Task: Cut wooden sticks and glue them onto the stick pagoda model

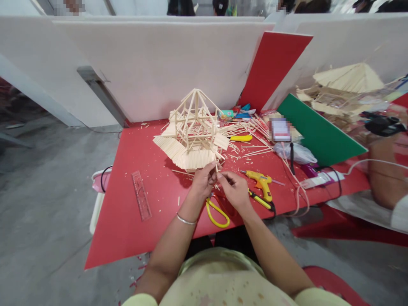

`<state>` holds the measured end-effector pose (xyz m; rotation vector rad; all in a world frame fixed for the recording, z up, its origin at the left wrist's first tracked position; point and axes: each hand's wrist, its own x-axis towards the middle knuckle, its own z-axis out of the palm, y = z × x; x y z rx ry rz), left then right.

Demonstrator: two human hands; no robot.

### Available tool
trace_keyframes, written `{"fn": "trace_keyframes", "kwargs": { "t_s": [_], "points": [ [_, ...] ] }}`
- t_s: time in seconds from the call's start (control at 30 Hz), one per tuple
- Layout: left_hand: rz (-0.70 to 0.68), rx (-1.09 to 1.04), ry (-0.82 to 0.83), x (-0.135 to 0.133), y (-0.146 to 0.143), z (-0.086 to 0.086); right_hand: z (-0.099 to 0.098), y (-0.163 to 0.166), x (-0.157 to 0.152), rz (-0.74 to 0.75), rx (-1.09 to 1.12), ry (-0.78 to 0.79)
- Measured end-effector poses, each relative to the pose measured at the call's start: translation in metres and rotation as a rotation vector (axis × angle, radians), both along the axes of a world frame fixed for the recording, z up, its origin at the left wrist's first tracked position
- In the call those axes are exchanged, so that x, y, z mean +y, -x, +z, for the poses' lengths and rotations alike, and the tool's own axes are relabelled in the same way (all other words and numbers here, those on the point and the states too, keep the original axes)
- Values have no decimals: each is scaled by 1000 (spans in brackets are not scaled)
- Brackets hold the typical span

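A small house model [194, 131] built of thin wooden sticks stands on the red table [134, 170]. Just in front of it my left hand [202, 183] and my right hand [233, 188] meet, both pinched on a short thin wooden stick [217, 169] held upright between the fingertips. A silver bangle sits on my left wrist. Yellow-handled scissors [216, 211] lie on the table under my hands. A yellow glue gun [262, 182] lies just right of my right hand.
A clear ruler [141, 194] lies at the left of the table. Loose sticks [251, 136], a yellow cutter [241, 138] and small packets lie behind the model. White boards, a red board [274, 68] and a green board [318, 127] stand behind. Another person's arm [382, 170] rests at the right.
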<state>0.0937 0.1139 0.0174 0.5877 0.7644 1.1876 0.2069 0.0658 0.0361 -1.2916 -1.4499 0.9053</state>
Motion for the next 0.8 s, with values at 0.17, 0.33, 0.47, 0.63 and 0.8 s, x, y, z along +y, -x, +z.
{"fn": "trace_keyframes", "kwargs": {
  "t_s": [0.17, 0.33, 0.47, 0.63, 0.8],
  "points": [
    [20, -31, 55, 1, 0, 0, 0, 2, 5, 0, 32, 23],
    [28, -79, 104, 2, 0, -1, 4, 5, 10, -5, 55, 29],
    [7, -91, 103, 4, 0, -3, 8, 7, 13, -17, 45, 23],
    [17, -89, 95, 4, 0, -4, 7, 8, 16, -25, 42, 34],
    [15, -74, 95, 4, 0, -4, 6, 8, 17, -19, 51, 37]
  ]
}}
